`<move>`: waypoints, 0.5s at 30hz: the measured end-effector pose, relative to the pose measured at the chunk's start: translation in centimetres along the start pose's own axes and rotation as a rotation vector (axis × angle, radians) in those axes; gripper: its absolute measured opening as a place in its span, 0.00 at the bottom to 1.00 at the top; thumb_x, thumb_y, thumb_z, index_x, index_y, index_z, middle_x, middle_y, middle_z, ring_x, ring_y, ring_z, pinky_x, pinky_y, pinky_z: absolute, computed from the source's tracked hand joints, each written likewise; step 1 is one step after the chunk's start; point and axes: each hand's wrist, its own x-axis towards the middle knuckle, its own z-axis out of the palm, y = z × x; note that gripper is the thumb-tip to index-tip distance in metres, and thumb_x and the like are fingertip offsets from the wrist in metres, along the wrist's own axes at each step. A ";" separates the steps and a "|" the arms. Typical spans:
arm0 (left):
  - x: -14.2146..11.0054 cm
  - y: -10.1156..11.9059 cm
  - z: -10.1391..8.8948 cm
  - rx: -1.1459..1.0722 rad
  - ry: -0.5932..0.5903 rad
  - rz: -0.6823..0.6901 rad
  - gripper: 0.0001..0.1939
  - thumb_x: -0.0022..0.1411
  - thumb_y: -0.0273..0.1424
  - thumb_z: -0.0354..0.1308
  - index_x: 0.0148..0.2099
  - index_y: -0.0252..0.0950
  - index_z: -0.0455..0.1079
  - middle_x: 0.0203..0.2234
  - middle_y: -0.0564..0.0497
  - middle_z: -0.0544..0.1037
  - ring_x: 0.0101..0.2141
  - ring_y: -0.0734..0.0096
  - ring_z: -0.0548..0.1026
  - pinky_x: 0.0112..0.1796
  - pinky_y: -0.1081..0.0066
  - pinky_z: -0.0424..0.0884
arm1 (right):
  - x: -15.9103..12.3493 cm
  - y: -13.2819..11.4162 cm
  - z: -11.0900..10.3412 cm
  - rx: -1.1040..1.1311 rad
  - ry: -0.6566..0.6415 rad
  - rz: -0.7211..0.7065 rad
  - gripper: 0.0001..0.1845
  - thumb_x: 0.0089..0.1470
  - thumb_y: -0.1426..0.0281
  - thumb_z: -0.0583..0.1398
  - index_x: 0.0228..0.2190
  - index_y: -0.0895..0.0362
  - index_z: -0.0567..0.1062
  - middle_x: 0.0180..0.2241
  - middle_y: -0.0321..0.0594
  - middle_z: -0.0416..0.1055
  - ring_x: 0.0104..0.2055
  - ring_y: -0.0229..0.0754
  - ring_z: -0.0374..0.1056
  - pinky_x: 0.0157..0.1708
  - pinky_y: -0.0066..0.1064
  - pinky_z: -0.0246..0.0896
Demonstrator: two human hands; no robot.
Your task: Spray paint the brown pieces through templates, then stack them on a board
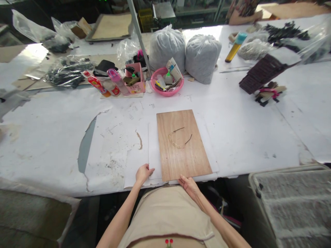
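A flat wooden board (183, 158) lies at the near edge of the table, on top of white paper sheets (153, 155). On the board rests a pair of thin-framed eyeglasses (176, 145), its temples unfolded. My right hand (190, 186) is at the board's near edge, its fingers closed on that edge. Left of the board, my left hand (143, 174) rests by the left edge of the paper sheets. Its fingers are curled together, and whatever they may pinch is too small to make out.
Behind the board stand a pink basin (167, 93) of small tools, a pink box (138, 86), bottles (117, 81) and two stuffed white bags (168, 48). A stack of dark strips (263, 72) leans at right. A person's arm (240, 18) shows across the table. Padded bins (292, 203) flank me.
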 end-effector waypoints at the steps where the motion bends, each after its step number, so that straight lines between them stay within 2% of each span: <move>1: 0.0 0.0 0.0 0.002 -0.001 0.001 0.15 0.58 0.39 0.60 0.26 0.38 0.60 0.20 0.54 0.72 0.26 0.70 0.70 0.27 0.72 0.53 | 0.2 0.3 0.2 -0.017 0.009 0.035 0.14 0.38 0.69 0.74 0.22 0.59 0.75 0.28 0.40 0.79 0.33 0.40 0.76 0.43 0.32 0.72; 4: -0.1 0.2 -0.1 0.006 -0.002 0.006 0.15 0.58 0.39 0.60 0.26 0.39 0.60 0.20 0.54 0.71 0.26 0.70 0.70 0.27 0.72 0.53 | 0.6 0.8 0.8 -0.082 0.041 0.129 0.11 0.47 0.70 0.70 0.22 0.60 0.74 0.26 0.42 0.79 0.31 0.39 0.77 0.39 0.29 0.73; 9: -0.2 0.2 -0.1 0.000 0.000 0.007 0.14 0.58 0.39 0.60 0.26 0.39 0.61 0.21 0.54 0.72 0.27 0.69 0.71 0.27 0.72 0.54 | 0.3 0.5 1.2 -0.259 0.042 0.199 0.10 0.56 0.67 0.64 0.27 0.61 0.75 0.34 0.48 0.80 0.37 0.41 0.78 0.39 0.29 0.73; 12: -0.6 0.4 0.0 -0.034 0.021 -0.027 0.13 0.57 0.38 0.61 0.27 0.38 0.62 0.22 0.53 0.73 0.28 0.68 0.72 0.28 0.72 0.54 | -0.6 0.4 1.4 -0.472 0.016 0.210 0.13 0.55 0.64 0.64 0.28 0.62 0.76 0.32 0.52 0.80 0.32 0.44 0.78 0.35 0.33 0.73; 15: -1.1 0.5 0.2 -0.109 0.052 -0.089 0.12 0.55 0.37 0.64 0.30 0.38 0.65 0.23 0.53 0.74 0.29 0.68 0.73 0.28 0.72 0.56 | -1.4 -0.7 1.1 -0.755 -0.024 0.134 0.12 0.50 0.64 0.66 0.23 0.61 0.75 0.24 0.47 0.77 0.25 0.44 0.75 0.29 0.33 0.70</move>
